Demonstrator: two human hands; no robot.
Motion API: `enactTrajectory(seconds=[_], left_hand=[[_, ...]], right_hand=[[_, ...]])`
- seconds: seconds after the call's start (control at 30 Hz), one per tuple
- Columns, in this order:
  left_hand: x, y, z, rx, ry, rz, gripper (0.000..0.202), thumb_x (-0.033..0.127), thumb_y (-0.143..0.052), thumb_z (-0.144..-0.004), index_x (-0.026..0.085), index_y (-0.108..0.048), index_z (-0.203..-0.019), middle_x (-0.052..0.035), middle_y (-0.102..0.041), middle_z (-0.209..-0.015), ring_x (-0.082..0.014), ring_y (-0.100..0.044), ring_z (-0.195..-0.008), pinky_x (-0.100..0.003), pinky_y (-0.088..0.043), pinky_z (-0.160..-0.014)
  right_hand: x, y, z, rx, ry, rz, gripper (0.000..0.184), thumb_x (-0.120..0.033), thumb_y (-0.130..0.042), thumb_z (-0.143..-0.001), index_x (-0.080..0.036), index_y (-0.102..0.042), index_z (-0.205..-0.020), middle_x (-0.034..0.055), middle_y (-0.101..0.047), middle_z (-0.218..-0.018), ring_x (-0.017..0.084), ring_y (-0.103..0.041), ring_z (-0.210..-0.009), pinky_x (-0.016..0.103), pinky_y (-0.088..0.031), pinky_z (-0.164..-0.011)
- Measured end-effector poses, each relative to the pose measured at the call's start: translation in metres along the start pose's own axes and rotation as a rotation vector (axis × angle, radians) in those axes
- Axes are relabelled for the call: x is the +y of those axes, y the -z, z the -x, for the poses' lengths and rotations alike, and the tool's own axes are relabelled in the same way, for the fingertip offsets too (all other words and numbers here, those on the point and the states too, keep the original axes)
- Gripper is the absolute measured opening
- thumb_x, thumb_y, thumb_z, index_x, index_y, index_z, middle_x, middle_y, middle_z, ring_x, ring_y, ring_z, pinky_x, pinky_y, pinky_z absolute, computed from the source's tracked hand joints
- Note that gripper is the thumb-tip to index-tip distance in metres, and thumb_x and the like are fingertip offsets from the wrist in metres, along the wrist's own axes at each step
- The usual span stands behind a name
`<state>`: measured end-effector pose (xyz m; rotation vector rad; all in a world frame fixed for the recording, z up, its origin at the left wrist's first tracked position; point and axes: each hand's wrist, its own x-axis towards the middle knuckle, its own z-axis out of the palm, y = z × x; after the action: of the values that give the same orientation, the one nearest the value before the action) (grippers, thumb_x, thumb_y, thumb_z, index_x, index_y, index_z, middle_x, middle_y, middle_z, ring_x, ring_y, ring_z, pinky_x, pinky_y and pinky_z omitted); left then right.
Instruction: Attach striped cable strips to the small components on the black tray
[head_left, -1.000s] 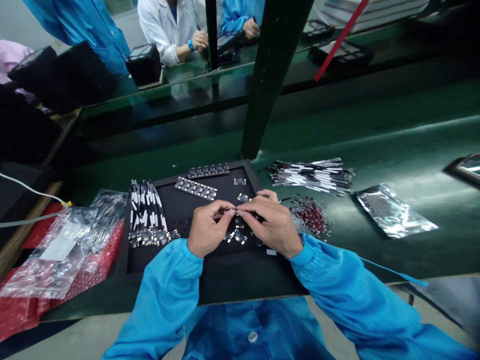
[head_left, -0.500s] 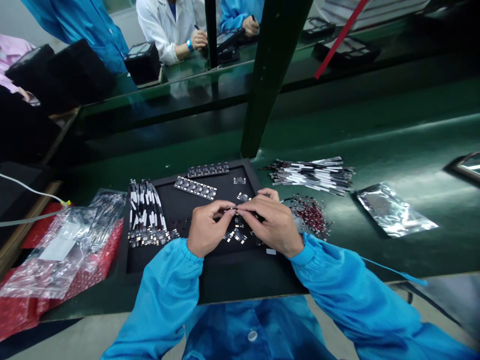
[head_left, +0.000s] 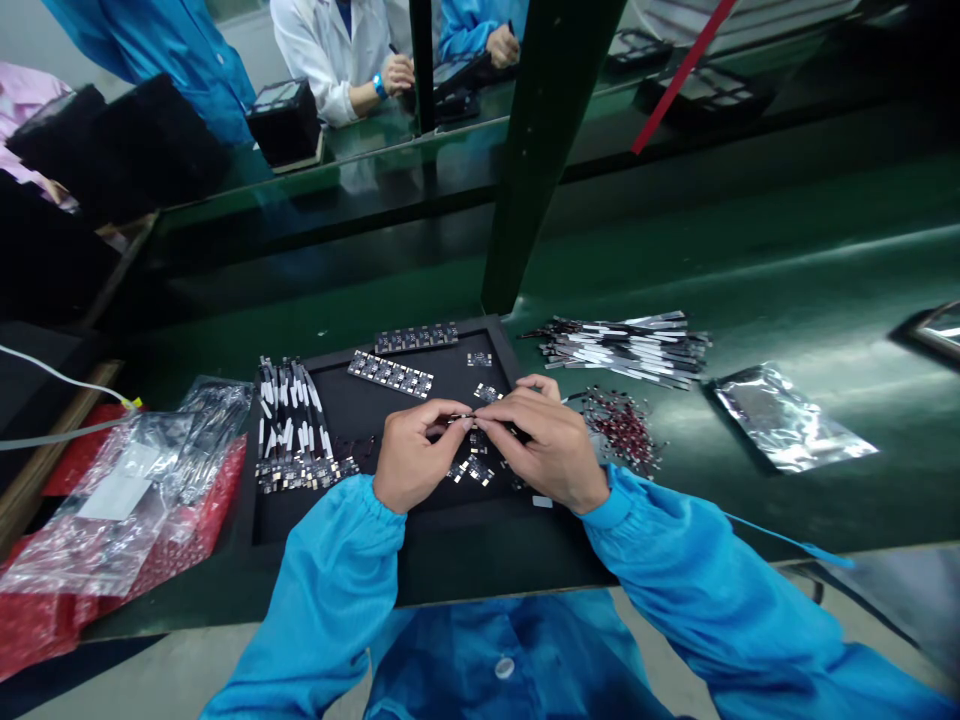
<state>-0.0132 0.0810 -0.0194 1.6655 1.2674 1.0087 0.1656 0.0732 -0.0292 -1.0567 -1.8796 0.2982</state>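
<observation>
Over a black tray (head_left: 420, 545) on the green bench, my left hand (head_left: 410, 455) and my right hand (head_left: 547, 445) meet fingertip to fingertip. Both pinch a thin small part (head_left: 463, 418) between thumb and forefinger; it is too small to name. Under the hands lie several small loose circuit boards (head_left: 471, 470). Two strips of joined boards (head_left: 391, 375) lie at the tray's far side. A row of black-and-white finished pieces (head_left: 292, 425) lies at the tray's left.
A pile of black-and-white strips (head_left: 626, 348) and a heap of small red parts (head_left: 622, 428) lie right of the tray. A silver foil bag (head_left: 791, 432) sits further right. Clear and red bags (head_left: 112, 510) are at the left. A green post (head_left: 540, 150) stands behind; other people work across the bench.
Almost nothing differs; both hands stay pinched together over the tray, with only a slight shift of the view.
</observation>
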Motion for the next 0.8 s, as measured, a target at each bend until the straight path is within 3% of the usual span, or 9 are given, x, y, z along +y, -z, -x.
enactTrajectory(seconds=[0.33, 0.8], left_hand=[[-0.001, 0.000, 0.000, 0.002, -0.018, -0.012, 0.010, 0.025, -0.070, -0.086, 0.020, -0.077, -0.091, -0.0035, -0.078, -0.086, -0.0189, -0.073, -0.080, -0.028, -0.060, -0.074], [0.010, 0.005, -0.001, 0.010, -0.189, -0.057, 0.009, 0.017, -0.069, -0.086, 0.020, -0.077, -0.084, -0.0059, -0.077, -0.088, -0.0199, -0.072, -0.084, -0.031, -0.057, -0.080]], right_hand=[[0.000, 0.001, 0.000, -0.002, 0.007, 0.003, 0.012, -0.016, -0.061, -0.094, -0.024, -0.070, -0.090, 0.0010, -0.076, -0.081, 0.017, -0.068, -0.070, 0.045, -0.044, -0.093], [-0.001, 0.000, 0.001, -0.009, 0.022, -0.014, 0.009, -0.014, -0.063, -0.092, -0.022, -0.068, -0.091, 0.0006, -0.075, -0.079, 0.016, -0.066, -0.070, 0.044, -0.043, -0.094]])
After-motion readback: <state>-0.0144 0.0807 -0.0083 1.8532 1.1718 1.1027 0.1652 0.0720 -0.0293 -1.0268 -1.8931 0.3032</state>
